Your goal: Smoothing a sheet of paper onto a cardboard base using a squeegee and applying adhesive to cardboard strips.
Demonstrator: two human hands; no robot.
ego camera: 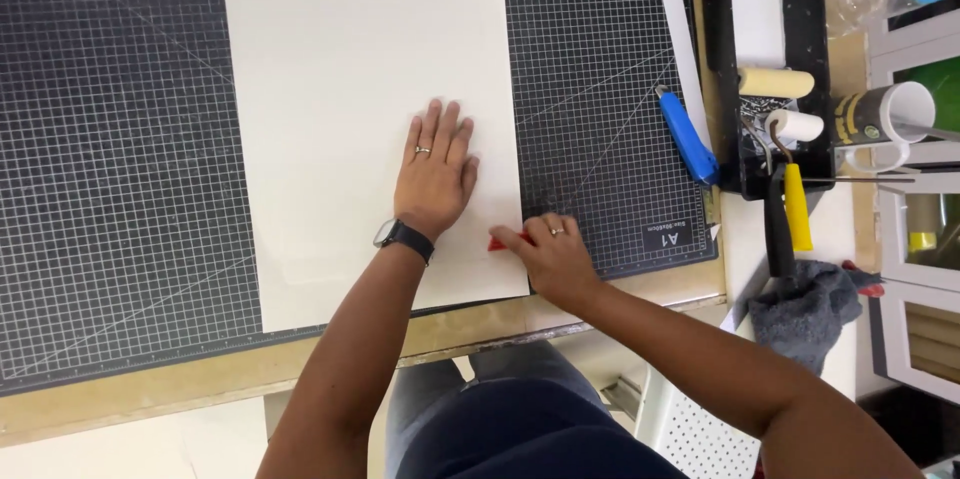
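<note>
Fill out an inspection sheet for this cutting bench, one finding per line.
Surface: black gridded cutting mat on a wooden bench.
Job's things: large white sheet lying flat on the mat; small red tool at the sheet's right edge.
Clutter: blue-handled tool on the mat's right side; black tray holding paint rollers, one with a yellow handle; grey cloth; white mug.
Grippers: left hand pressed flat on the sheet, fingers spread; right hand pinching the red tool.
Cables: nothing seen.
Surroundings: framed pieces stacked at the right.
</note>
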